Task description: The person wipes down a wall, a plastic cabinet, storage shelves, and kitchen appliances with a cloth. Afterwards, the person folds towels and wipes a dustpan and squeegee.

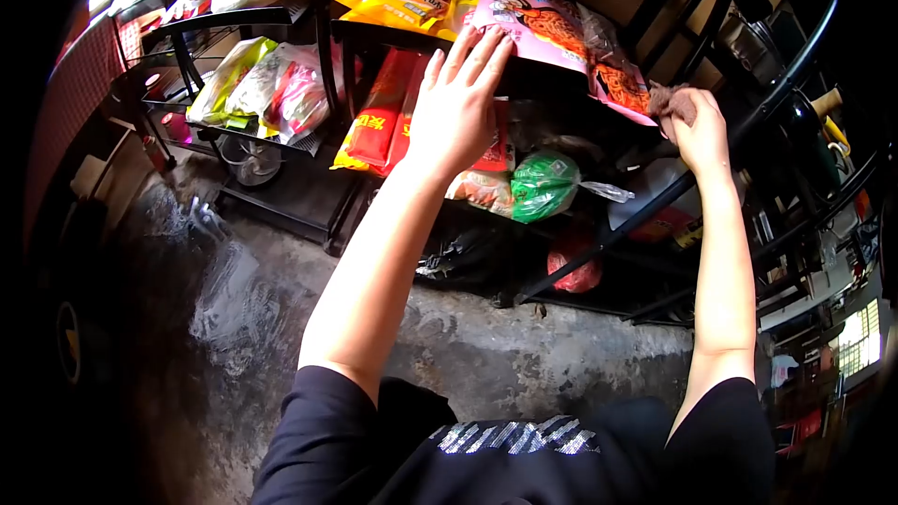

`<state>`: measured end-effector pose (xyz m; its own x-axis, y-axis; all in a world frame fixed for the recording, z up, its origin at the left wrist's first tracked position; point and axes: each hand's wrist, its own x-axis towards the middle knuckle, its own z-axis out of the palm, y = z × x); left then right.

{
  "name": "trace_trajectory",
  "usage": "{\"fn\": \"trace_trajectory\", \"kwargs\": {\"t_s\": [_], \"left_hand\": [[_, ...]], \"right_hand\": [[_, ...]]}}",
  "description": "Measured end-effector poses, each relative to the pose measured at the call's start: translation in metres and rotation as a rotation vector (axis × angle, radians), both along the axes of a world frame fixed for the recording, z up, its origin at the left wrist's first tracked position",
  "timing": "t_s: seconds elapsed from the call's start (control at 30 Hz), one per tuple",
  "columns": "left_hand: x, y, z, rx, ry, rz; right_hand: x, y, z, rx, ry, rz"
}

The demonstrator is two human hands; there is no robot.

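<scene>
Slanting lengthwise, the pink packet (540,26) points down-right toward the cloth (681,107).

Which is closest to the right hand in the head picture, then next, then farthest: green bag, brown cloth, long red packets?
1. Brown cloth, in the right hand.
2. Green bag, lower left.
3. Long red packets, farther left.

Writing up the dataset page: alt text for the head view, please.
A person's right hand holds a bunched brown cloth at a black shelf rack, while the left hand reaches, fingers spread, to the edge of a pink printed package. Red packets and a green bag sit lower, above a stained grey floor.
</scene>
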<state>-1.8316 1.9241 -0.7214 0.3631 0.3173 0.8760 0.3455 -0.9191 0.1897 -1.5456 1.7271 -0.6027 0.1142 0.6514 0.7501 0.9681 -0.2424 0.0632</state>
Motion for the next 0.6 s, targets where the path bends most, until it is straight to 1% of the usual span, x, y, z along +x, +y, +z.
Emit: {"fn": "trace_trajectory", "kwargs": {"t_s": [0.03,0.1,0.13,0.17,0.2,0.27,0.4,0.43,0.47,0.53,0.6], "left_hand": [[-0.002,-0.001,-0.001,-0.006,0.011,0.016],[-0.007,-0.006,-0.009,-0.04,0.029,0.009],[-0.011,-0.013,-0.015,-0.05,-0.01,-0.014],[-0.014,-0.02,-0.024,-0.053,-0.044,-0.039],[-0.017,-0.026,-0.034,-0.054,-0.074,-0.06],[-0.018,-0.036,-0.06,-0.088,-0.091,-0.07],[-0.008,-0.047,-0.105,-0.175,-0.004,-0.135],[-0.005,-0.048,-0.113,-0.171,0.008,-0.151],[-0.005,-0.051,-0.115,-0.166,0.028,-0.151],[-0.002,-0.06,-0.118,-0.153,0.076,-0.158],[0.003,-0.066,-0.119,-0.127,0.079,-0.178]], "right_hand": [[-0.005,-0.01,-0.002,-0.039,0.031,-0.031],[-0.035,-0.035,-0.002,0.102,-0.058,0.012],[-0.045,-0.048,-0.003,0.167,-0.108,0.026],[-0.049,-0.059,-0.005,0.285,-0.232,0.013],[-0.053,-0.071,-0.008,0.364,-0.268,-0.006],[-0.035,-0.086,-0.018,0.451,-0.484,-0.134],[-0.001,-0.082,-0.069,0.302,-0.315,-0.115],[0.003,-0.081,-0.081,0.32,-0.277,-0.121],[0.006,-0.081,-0.093,0.34,-0.238,-0.127],[0.016,-0.08,-0.116,0.406,-0.096,-0.017],[0.014,-0.084,-0.14,0.339,-0.114,-0.06]]}}
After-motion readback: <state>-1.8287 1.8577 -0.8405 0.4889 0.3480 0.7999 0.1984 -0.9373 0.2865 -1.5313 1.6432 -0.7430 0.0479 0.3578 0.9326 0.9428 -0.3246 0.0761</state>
